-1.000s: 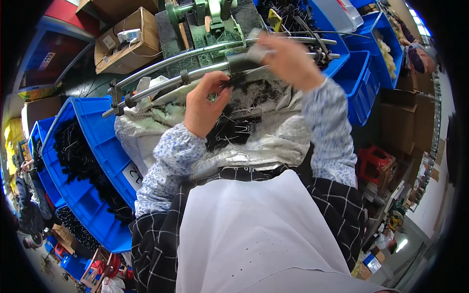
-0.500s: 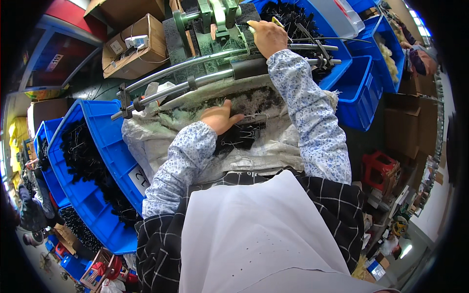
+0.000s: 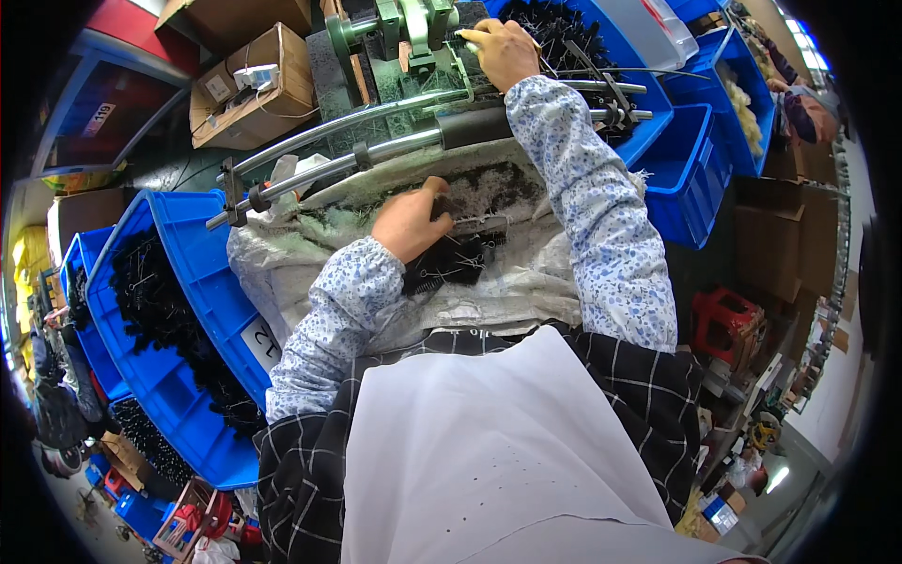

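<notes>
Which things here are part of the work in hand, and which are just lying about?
In use: left hand in the black fibre pile on the white sack; right hand at the green machine.
Lying about: blue bins, cardboard boxes, red stool.

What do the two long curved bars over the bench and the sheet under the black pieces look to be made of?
Curved bars: likely polished or plated steel, bright with sharp highlights along their length.
Sheet beneath the left hand: seems to be woven plastic sacking, off-white, matte and crumpled; the weave itself is too fine to confirm.
</notes>
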`<action>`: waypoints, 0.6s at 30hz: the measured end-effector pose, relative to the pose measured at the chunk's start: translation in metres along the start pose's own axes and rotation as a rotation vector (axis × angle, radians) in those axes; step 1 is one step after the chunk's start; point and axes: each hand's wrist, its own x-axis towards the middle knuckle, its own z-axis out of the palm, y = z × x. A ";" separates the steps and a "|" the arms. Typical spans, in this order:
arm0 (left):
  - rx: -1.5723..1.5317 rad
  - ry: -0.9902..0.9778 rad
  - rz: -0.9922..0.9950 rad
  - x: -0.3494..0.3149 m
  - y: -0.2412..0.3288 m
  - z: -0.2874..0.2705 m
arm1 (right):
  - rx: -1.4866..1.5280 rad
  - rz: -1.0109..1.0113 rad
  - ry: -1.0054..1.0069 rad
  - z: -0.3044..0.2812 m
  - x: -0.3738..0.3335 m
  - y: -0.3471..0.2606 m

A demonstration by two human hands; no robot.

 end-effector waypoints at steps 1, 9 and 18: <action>-0.011 0.075 0.030 -0.003 -0.005 -0.001 | -0.033 -0.019 -0.021 -0.004 0.004 -0.002; -0.210 0.366 0.082 -0.048 -0.006 -0.042 | 0.035 0.201 -0.074 -0.023 -0.020 -0.001; -0.436 0.508 0.150 -0.072 -0.011 -0.069 | 0.103 0.172 -0.049 -0.021 0.000 -0.070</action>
